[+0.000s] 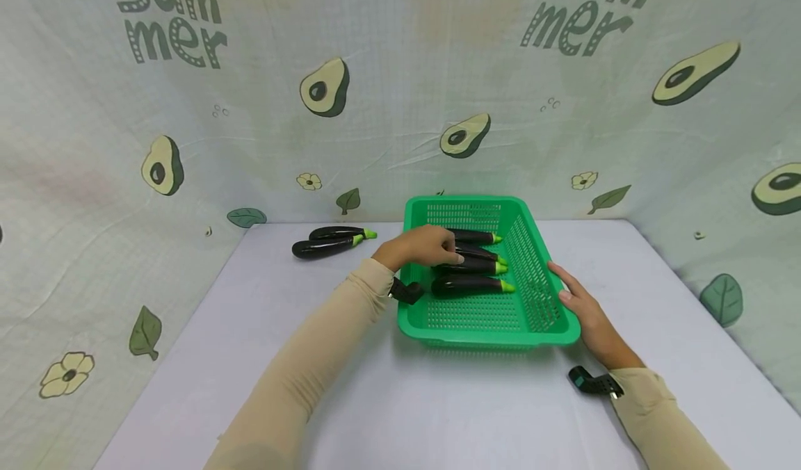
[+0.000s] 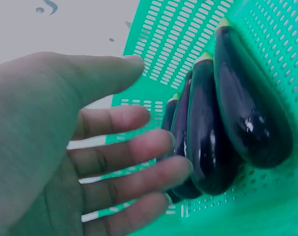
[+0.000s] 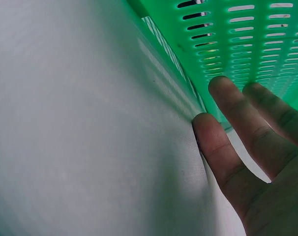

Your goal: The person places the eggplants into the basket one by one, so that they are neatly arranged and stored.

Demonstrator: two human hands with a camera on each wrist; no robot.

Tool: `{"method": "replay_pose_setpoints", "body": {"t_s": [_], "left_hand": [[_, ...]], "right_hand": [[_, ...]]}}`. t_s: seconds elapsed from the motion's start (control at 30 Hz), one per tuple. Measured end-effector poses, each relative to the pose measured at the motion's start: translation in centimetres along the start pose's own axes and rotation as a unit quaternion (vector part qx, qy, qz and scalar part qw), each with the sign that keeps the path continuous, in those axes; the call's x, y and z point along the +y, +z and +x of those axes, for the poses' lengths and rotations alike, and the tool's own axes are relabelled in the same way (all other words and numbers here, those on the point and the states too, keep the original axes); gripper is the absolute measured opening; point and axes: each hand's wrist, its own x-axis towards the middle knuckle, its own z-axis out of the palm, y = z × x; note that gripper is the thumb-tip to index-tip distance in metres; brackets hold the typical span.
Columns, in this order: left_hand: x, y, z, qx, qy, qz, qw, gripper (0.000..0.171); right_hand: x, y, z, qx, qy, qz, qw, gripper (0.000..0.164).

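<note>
My left hand [image 1: 428, 245] is over the green plastic basket [image 1: 466, 338], fingers loosely bent and nothing in its grasp. Beneath and beside it several dark eggplants [image 1: 468, 285] lie side by side in the basket, their green stem ends pointing right. In the left wrist view the fingertips are close to the eggplants [image 2: 203, 132]; whether they touch cannot be told. My right hand [image 1: 591, 320] rests against the basket's right side, thumb at the rim. Its straight fingers [image 3: 252, 130] reach along the slotted outer wall [image 3: 237, 44] in the right wrist view.
Two more eggplants [image 1: 325, 246] lie on the white table [image 1: 269, 331], left of the basket near the back edge. A patterned cloth [image 1: 388, 108] hangs behind and at both sides. The basket's walls stand around the eggplants.
</note>
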Motion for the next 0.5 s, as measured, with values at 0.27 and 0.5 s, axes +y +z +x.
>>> {"method": "replay_pose_setpoints", "body": {"t_s": [0.27,0.5], "left_hand": [[-2.4,-0.7,-0.2,0.05,0.042,-0.129,0.9894,0.023],[-4.1,-1.6,-0.9,0.106,0.038,-0.199,0.9734,0.027]], "right_hand": [[0.1,0.1,0.0,-0.001,-0.006,-0.004,1.0,0.053],[0.0,0.1,-0.1,-0.001,-0.008,-0.009,1.0,0.053]]}}
